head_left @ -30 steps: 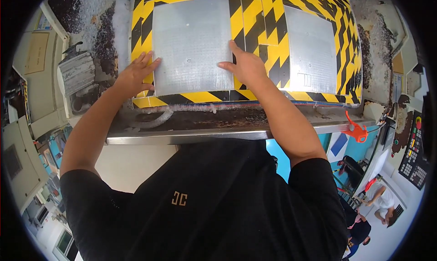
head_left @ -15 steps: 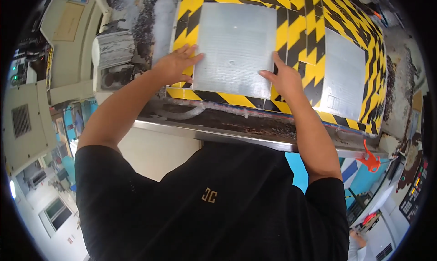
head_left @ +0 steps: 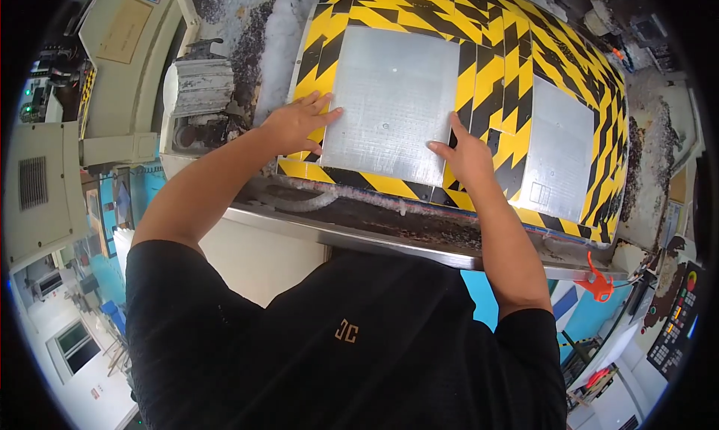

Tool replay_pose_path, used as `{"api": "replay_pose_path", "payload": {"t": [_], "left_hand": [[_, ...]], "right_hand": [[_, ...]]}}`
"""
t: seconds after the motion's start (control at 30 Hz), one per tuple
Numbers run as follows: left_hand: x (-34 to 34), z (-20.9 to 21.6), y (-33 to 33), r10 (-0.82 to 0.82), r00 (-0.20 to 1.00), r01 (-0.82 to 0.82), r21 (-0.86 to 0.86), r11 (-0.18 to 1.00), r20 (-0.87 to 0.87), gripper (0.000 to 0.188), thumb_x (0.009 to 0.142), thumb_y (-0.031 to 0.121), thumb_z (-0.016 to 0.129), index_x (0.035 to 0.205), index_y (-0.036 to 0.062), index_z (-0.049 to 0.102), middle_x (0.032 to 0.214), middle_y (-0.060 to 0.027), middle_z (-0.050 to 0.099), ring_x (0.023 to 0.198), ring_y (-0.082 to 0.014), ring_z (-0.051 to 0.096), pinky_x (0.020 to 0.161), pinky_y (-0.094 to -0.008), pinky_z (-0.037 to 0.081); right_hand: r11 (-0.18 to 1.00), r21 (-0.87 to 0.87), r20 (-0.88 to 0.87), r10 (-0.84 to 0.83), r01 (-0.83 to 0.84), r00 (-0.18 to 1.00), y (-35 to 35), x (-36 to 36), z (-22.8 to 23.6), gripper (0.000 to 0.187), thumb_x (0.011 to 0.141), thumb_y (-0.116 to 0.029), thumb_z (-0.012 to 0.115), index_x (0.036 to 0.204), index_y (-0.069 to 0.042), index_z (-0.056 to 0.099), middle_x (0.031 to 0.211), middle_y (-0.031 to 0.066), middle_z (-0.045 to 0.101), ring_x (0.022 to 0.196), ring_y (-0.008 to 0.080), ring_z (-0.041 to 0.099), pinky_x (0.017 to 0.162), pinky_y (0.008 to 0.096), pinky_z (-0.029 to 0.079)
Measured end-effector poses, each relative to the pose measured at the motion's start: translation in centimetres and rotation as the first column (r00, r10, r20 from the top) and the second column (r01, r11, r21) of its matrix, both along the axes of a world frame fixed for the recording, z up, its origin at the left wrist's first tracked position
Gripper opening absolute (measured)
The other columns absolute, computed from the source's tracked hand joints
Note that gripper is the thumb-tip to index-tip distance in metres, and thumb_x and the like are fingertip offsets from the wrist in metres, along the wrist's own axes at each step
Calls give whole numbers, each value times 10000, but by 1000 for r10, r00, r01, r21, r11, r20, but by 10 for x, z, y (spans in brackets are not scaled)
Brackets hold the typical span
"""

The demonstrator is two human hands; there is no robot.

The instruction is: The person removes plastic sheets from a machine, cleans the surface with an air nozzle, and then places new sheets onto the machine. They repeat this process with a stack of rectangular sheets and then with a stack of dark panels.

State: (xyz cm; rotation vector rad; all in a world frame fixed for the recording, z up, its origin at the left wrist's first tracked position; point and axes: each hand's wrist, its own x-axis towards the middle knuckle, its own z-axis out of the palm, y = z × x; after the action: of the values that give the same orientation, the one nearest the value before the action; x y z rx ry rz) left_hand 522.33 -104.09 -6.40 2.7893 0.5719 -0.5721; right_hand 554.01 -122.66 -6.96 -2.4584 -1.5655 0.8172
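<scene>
A flat, translucent pale-grey sheet (head_left: 391, 93) lies on a surface covered with yellow-and-black striped tape (head_left: 490, 85). Against the sheet's left edge rests my left hand (head_left: 299, 125), fingers spread over the tape and the sheet's border. My right hand (head_left: 466, 153) lies at the right edge, thumb on the sheet and index finger stretched along its side; the other fingers are mostly hidden. Neither hand grips anything that I can see. To the right, a second similar pale sheet (head_left: 558, 149) lies within the striped tape, untouched.
A metal ledge (head_left: 359, 239) runs between my body and the taped surface. At the left stands a grey ribbed block (head_left: 201, 87) beside whitish residue. An orange spray-gun-like nozzle (head_left: 597, 280) hangs at the right, near a dark control panel (head_left: 678, 321) with buttons.
The whole view has shifted, so the taped surface sits slightly lower in the picture. Both hands stay at the same edges of the sheet, with little visible movement against it.
</scene>
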Motion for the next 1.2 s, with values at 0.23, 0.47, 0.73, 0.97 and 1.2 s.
{"api": "replay_pose_path", "payload": {"t": [0.23, 0.47, 0.73, 0.97, 1.2], "left_hand": [[2, 3, 1, 25, 999, -24, -38, 999, 21, 921, 720, 350, 800, 1498, 208, 328, 1570, -172, 250, 1446, -371, 243, 1166, -411, 276], [0, 2, 4, 11, 999, -10, -30, 999, 48, 922, 696, 404, 802, 1485, 228, 360, 1559, -160, 287, 1437, -364, 267, 1153, -419, 307], [1, 2, -1, 1, 997, 1, -16, 1000, 79, 976, 635, 377, 834, 1479, 216, 370, 1546, -169, 308, 1409, -393, 314, 1136, -435, 334], [2, -2, 4, 12, 998, -8, -71, 997, 61, 978, 641, 338, 835, 1485, 211, 358, 1553, -172, 285, 1415, -401, 293, 1143, -435, 321], [8, 4, 2, -10, 1000, 10, -26, 1000, 28, 984, 656, 268, 838, 1495, 190, 328, 1557, -173, 269, 1424, -397, 273, 1146, -425, 315]], "right_hand": [[998, 58, -41, 11, -8, 999, -2, 6, -6, 846, 823, -542, 680, 1467, -81, 382, 933, 251, 681, 905, 394, 667, 793, 438, 519], [998, 68, -54, 20, -16, 998, -3, 8, -5, 837, 824, -545, 675, 1466, -91, 387, 1021, 252, 675, 946, 398, 658, 828, 447, 516], [998, 39, -61, 46, -44, 997, -8, 9, -3, 863, 831, -567, 653, 1474, -72, 358, 1037, 240, 674, 951, 384, 652, 831, 434, 515], [991, 127, -48, 45, -38, 998, -8, 11, -15, 840, 815, -550, 680, 1443, -62, 408, 987, 251, 671, 932, 408, 647, 804, 462, 511], [996, 79, -58, 33, -28, 998, -6, 10, -7, 825, 824, -537, 677, 1443, -62, 410, 915, 229, 668, 906, 384, 645, 800, 449, 502]]}}
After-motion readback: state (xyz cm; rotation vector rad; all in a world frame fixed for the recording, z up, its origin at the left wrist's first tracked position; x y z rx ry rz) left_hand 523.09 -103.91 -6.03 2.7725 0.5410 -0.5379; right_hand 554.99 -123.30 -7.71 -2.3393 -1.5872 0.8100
